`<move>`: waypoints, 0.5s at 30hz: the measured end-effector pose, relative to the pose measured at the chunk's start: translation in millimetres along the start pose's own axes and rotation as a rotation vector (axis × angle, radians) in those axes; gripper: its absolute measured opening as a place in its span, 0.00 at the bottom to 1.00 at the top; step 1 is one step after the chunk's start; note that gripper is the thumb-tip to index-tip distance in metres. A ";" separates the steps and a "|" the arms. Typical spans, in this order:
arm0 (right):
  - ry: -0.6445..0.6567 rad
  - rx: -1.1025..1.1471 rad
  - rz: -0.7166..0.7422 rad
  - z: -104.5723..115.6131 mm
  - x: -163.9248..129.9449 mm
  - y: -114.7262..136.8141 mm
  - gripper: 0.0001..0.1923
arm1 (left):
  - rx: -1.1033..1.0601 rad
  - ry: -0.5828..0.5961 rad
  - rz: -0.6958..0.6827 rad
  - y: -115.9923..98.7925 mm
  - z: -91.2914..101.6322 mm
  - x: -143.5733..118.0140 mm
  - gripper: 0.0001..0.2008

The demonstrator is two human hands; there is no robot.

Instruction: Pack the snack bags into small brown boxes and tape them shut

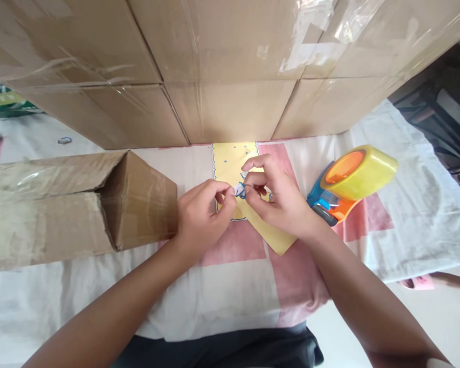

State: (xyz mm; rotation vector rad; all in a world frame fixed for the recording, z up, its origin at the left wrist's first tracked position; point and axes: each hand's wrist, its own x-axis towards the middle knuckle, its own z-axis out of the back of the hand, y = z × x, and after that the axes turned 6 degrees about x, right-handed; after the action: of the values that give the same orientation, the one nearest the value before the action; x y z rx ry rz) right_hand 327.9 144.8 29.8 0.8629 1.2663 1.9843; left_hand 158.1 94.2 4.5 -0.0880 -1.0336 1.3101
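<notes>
A small blue-and-white piece (239, 190), perhaps a sticker or paper cut-out, is held between the fingertips of both hands; its exact kind is too small to make out. My left hand (205, 212) pinches its left side with thumb and forefinger. On its right side, my right hand (278, 197) is closed in a pinch, some fingers curled. Beneath them lies a yellow sheet (230, 161) with a blue scalloped edge and small blue marks. A plain yellow paper piece (274, 235) sticks out from under my right hand.
Large taped cardboard boxes (230, 112) form a wall behind the sheet. A smaller carton (145, 204) sits left of my left hand. An orange-and-blue tape dispenser (345, 179) with yellow tape stands at right. A white-and-pink cloth (230, 250) covers the table. Another person's foot (419, 282) shows at lower right.
</notes>
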 end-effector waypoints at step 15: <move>-0.011 0.170 -0.235 4.5 5.4 -2.6 0.09 | 0.006 0.020 0.042 4.5 -2.9 -5.0 0.06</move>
State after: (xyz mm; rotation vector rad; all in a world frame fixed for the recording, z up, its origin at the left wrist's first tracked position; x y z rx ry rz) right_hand 328.7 152.3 29.9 0.7637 1.4745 1.7051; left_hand 157.1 93.0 -2.6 -0.1183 -1.0151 1.3479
